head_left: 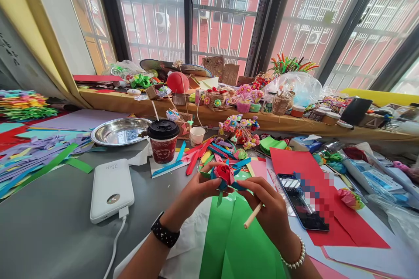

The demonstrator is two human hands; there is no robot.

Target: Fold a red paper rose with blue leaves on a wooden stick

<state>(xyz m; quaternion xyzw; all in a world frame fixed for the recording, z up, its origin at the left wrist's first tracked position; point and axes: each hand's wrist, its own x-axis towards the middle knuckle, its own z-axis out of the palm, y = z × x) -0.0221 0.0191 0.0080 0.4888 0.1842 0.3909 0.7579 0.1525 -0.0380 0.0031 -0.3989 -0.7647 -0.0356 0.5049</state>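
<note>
Between my hands, above a green paper sheet (242, 235), is a paper flower (223, 174) with a red and pink middle and blue and green strips around it. My left hand (204, 185) is closed around its left side, thumb at the front. My right hand (266, 202) pinches a blue strip at the flower's right side. A thin wooden stick (253, 216) also sits in my right hand, its pale end pointing down and left. Loose coloured paper strips (199, 157) lie just behind the flower. The underside of the flower is hidden by my fingers.
On the left are a white power bank (112, 189) with a cable, a lidded paper cup (163, 141), a metal plate (114, 133) and heaped paper strips (42, 157). A phone (303, 205) rests on red paper (347, 222) at right. Crafts crowd the window ledge (209, 117).
</note>
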